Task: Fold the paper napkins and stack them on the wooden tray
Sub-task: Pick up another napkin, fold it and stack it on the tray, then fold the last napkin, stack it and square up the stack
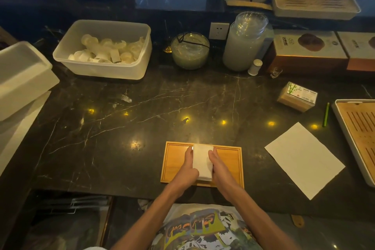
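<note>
A small wooden tray (229, 160) lies on the dark marble counter near its front edge. A stack of folded white napkins (202, 161) stands in the tray's middle. My left hand (187, 166) presses flat against the stack's left side and my right hand (218, 166) against its right side, squeezing it between them. An unfolded white napkin (304, 159) lies flat on the counter to the right of the tray.
At the right edge sits a slatted bamboo tray in a white frame (357, 138), with a green pen (326, 114) and a toothpick box (297, 96) beside it. Behind stand a plastic tub (105, 48), a glass bowl (190, 50), a tall jar (244, 42) and boxes (308, 50).
</note>
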Demonstrator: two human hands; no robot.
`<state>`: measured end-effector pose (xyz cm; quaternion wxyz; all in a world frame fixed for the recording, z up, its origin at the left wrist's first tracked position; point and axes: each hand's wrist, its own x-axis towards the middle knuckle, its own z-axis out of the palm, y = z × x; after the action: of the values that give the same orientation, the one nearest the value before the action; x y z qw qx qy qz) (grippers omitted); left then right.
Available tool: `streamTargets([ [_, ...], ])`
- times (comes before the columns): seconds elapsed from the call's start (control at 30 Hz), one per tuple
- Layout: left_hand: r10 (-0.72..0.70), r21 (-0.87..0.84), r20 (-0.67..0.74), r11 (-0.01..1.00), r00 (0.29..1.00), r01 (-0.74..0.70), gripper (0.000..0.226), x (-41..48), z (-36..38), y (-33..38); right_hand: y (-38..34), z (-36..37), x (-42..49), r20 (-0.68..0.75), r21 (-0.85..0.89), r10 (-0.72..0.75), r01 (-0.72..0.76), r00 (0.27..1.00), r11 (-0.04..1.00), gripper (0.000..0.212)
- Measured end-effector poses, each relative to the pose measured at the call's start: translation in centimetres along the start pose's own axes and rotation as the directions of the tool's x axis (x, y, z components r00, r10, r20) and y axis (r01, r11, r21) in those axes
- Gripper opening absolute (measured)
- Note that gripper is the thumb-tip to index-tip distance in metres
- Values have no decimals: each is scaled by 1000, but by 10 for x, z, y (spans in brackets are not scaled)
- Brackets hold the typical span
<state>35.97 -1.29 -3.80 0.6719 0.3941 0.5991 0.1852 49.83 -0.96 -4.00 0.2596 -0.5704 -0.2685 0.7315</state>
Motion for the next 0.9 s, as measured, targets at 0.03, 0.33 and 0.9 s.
streamTargets([
  [0.03,-4,6,7,1000,1000,4,94,1,0,0,1,0,0,-5,5,1,-1,1000,1000,75],
  [0.33,9,89,-38,996,999,-6,85,3,-1,4,-5,-5,-2,-126,-214,13,-39,992,976,59],
  [0.9,326,879,40,437,944,-188,39,129,159,150,1,-245,-65,-977,37,70,-165,201,986,48],
])
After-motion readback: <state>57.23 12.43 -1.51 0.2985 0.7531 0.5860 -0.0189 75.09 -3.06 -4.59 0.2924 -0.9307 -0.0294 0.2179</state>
